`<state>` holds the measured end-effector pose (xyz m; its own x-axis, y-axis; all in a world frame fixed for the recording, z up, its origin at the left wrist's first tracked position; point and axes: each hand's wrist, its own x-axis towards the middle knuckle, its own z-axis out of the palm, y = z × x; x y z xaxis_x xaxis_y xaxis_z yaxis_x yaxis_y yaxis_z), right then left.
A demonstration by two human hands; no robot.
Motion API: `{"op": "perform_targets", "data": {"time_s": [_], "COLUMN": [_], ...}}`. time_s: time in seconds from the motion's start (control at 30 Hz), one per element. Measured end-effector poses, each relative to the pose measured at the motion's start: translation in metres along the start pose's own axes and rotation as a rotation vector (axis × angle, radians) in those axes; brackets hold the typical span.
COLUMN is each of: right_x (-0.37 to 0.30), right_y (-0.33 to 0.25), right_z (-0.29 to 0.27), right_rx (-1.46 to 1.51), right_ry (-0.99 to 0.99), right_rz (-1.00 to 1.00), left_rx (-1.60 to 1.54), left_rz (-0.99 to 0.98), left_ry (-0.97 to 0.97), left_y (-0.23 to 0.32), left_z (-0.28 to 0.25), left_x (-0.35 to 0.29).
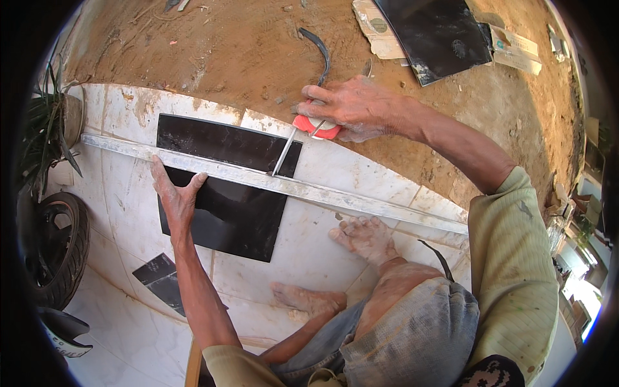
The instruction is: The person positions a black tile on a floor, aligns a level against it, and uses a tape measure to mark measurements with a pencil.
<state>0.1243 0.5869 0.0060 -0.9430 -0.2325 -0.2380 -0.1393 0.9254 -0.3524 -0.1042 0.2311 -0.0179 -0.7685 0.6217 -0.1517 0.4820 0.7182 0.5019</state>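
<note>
A long pale metal straightedge [335,195] lies across a glossy black tile [232,216], leaving a strip on its far side and a larger part on its near side. My left hand [175,192] presses on the straightedge and tile, thumb and fingers spread. My right hand [361,106] is closed round a red-and-white tool [322,127] beyond the straightedge. From it a thin metal rod [284,152] slants down, its tip at the straightedge's far edge over the tile. The tool's exact kind is unclear, being partly covered by my fingers.
White tiled floor [322,235] borders brown dirt [245,58]. A curved black strip [316,48] lies beyond my right hand. Another black tile [435,35] rests on cardboard [516,48]. At left are a wheel [77,238], a plant [45,122] and a dark tile piece [161,280]. My bare feet [367,240] are close.
</note>
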Motion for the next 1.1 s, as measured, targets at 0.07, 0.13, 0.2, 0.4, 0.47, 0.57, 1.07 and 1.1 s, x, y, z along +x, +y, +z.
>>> {"op": "perform_targets", "data": {"time_s": [0.07, 0.13, 0.2, 0.4, 0.47, 0.57, 1.07, 1.1], "right_x": [0.0, -0.001, 0.0, 0.0, 0.0, 0.0, -0.003, -0.005], "right_y": [0.0, 0.0, 0.001, 0.0, 0.001, 0.0, -0.004, -0.005], "right_z": [-0.001, -0.003, -0.002, 0.003, 0.004, 0.003, -0.012, -0.013], "right_rx": [0.0, -0.001, 0.023, 0.012, 0.01, 0.006, 0.053, 0.079], "right_ry": [0.003, 0.003, 0.051, 0.046, 0.058, 0.06, 0.068, 0.044], "right_rz": [0.004, 0.008, -0.054, -0.019, -0.023, -0.023, -0.001, 0.041], "left_rx": [0.02, 0.013, 0.023, 0.018, 0.009, -0.004, -0.03, -0.023], "left_rz": [-0.006, -0.006, -0.005, 0.021, 0.025, 0.016, -0.014, -0.007], "left_ry": [-0.001, -0.002, 0.003, 0.002, 0.001, 0.0, -0.001, 0.009], "left_y": [0.0, 0.003, -0.001, -0.006, -0.006, -0.004, 0.006, 0.006], "left_z": [0.0, 0.001, 0.001, 0.002, 0.001, 0.002, 0.001, 0.002], "left_x": [0.0, -0.001, 0.0, 0.001, 0.001, 0.0, 0.005, 0.005]}}
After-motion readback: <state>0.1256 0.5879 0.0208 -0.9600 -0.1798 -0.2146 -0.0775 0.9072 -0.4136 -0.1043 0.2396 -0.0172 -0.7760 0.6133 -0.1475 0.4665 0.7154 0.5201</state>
